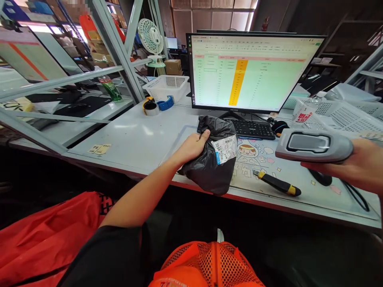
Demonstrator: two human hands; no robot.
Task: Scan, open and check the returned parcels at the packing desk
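My left hand (194, 146) grips a black plastic mailing bag (215, 175) by its left side, thumb on top, over the front edge of the desk. A white shipping label (225, 149) with a barcode and a blue corner faces up on the bag. On the right, my right hand (359, 163) is wrapped round a grey barcode scanner (314, 145), held above the desk and pointing left towards the bag. Below the scanner, a black and yellow utility knife (278, 183) lies on the printed desk mat (254, 175). The fingers under the scanner are partly hidden.
A monitor (251, 71) showing a spreadsheet stands behind a black keyboard (251, 129). Tape rolls (151, 107) and a white basket (167, 87) sit at the back left. A mouse (321, 177), a plastic bottle (309, 109) and more baskets (347, 115) are at right. A metal frame (119, 52) borders the desk's left.
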